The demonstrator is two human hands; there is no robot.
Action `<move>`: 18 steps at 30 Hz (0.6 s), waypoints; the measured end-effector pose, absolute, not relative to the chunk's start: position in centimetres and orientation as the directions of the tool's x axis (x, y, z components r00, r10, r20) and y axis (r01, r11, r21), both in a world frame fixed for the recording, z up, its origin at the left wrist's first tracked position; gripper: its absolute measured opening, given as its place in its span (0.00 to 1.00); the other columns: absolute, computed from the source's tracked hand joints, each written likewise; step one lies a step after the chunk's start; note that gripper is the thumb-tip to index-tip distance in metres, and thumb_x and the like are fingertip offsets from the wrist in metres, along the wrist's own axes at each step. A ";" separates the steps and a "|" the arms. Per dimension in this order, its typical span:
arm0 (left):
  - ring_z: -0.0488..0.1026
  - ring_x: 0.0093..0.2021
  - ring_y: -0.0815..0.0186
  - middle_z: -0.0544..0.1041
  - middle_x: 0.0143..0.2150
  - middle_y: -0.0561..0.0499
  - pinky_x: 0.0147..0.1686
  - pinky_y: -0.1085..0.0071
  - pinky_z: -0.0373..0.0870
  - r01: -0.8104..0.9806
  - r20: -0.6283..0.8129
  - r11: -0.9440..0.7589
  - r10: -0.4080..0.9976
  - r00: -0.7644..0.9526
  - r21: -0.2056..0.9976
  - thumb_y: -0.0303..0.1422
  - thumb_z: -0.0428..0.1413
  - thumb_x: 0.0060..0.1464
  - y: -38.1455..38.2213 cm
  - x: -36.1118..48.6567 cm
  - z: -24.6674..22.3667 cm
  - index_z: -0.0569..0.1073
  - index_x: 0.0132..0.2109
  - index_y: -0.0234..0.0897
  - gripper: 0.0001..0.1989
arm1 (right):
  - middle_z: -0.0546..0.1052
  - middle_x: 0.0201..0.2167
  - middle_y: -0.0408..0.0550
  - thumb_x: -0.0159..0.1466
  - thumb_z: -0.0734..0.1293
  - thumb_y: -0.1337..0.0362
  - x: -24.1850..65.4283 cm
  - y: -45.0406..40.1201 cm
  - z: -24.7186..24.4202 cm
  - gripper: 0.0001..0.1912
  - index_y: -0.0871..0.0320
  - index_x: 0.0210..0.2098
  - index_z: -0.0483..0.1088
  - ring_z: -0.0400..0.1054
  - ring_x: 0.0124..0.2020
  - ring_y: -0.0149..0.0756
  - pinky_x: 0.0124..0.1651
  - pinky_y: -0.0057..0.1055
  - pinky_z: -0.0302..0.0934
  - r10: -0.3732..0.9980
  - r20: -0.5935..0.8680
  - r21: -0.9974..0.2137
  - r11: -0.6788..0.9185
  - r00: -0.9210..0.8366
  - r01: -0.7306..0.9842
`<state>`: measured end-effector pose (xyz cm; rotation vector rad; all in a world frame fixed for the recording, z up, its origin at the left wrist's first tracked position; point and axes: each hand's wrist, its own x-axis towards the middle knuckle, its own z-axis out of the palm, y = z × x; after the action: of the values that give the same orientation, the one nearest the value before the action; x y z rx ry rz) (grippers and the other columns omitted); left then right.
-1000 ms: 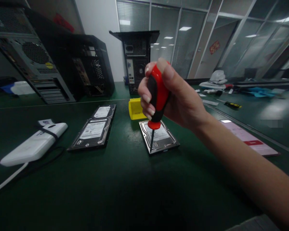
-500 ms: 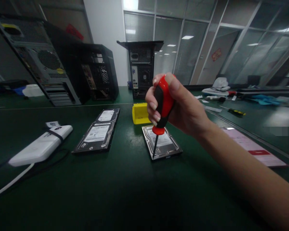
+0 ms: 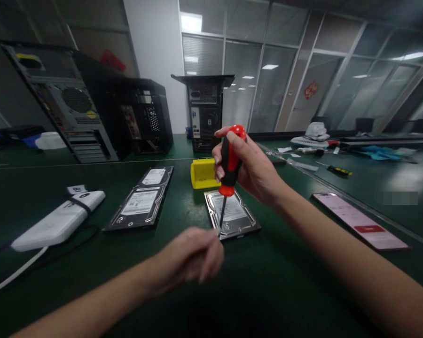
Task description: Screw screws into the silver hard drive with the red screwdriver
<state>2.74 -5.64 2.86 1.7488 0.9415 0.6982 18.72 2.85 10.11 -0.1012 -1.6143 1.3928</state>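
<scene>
My right hand (image 3: 248, 162) is wrapped round the red and black handle of a screwdriver (image 3: 229, 164). Its thin dark shaft slants down to the near left corner of a hard drive (image 3: 232, 213), which lies label side up on the green table. At that same corner is my left hand (image 3: 197, 253), slightly blurred, with thumb and forefinger pinched together by the screwdriver's tip. What it pinches, if anything, is hidden. Just behind the drive stands a yellow plastic bin (image 3: 202, 174), partly covered by my right hand.
Two more hard drives (image 3: 139, 204) lie end to end on the left, beside a white power strip (image 3: 61, 218) with a cable. Computer cases (image 3: 206, 112) line the back. On the right are a pink-screened phone (image 3: 359, 220) and a yellow-black screwdriver (image 3: 339, 171).
My left hand has come into view from the lower left and reached the screwdriver's tip. My right hand still grips the screwdriver at the drive's corner; the camera view has shifted slightly.
</scene>
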 end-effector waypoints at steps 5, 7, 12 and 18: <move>0.64 0.24 0.66 0.67 0.21 0.53 0.29 0.70 0.59 0.706 0.449 -0.425 0.878 0.168 0.566 0.45 0.47 0.60 2.1 -2.0 6.3 0.73 0.27 0.37 0.21 | 0.72 0.32 0.42 0.63 0.65 0.63 21.1 1.5 8.2 0.20 0.56 0.53 0.58 0.69 0.32 0.28 0.41 0.30 0.66 0.677 0.538 -0.841 0.395 -0.502 -0.369; 0.69 0.30 0.62 0.73 0.28 0.48 0.33 0.68 0.61 0.868 0.500 -0.400 0.838 0.217 0.295 0.41 0.46 0.62 3.9 -2.2 6.0 0.74 0.31 0.34 0.19 | 0.73 0.32 0.43 0.65 0.64 0.63 22.0 0.9 7.4 0.18 0.56 0.54 0.58 0.69 0.34 0.29 0.42 0.30 0.65 0.692 0.574 -0.817 0.445 -0.437 -0.367; 0.75 0.43 0.56 0.78 0.43 0.41 0.41 0.65 0.67 0.970 0.306 -0.242 0.926 0.221 0.031 0.34 0.46 0.62 6.6 2.4 2.4 0.75 0.43 0.33 0.15 | 0.73 0.30 0.42 0.66 0.63 0.60 23.3 0.8 6.1 0.25 0.54 0.60 0.53 0.69 0.33 0.30 0.40 0.30 0.65 0.794 0.529 -0.839 0.435 -0.301 -0.327; 0.75 0.47 0.56 0.78 0.46 0.40 0.44 0.67 0.70 0.992 0.283 -0.089 0.957 0.061 0.086 0.30 0.48 0.60 9.9 6.2 1.4 0.75 0.49 0.34 0.14 | 0.73 0.29 0.42 0.63 0.66 0.58 23.6 1.7 5.5 0.24 0.53 0.55 0.56 0.70 0.32 0.30 0.36 0.28 0.65 0.848 0.470 -0.857 0.372 -0.246 -0.356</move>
<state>6.23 9.92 1.45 2.3794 2.2031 0.4409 23.62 1.72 5.52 -0.4848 -1.3881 1.2177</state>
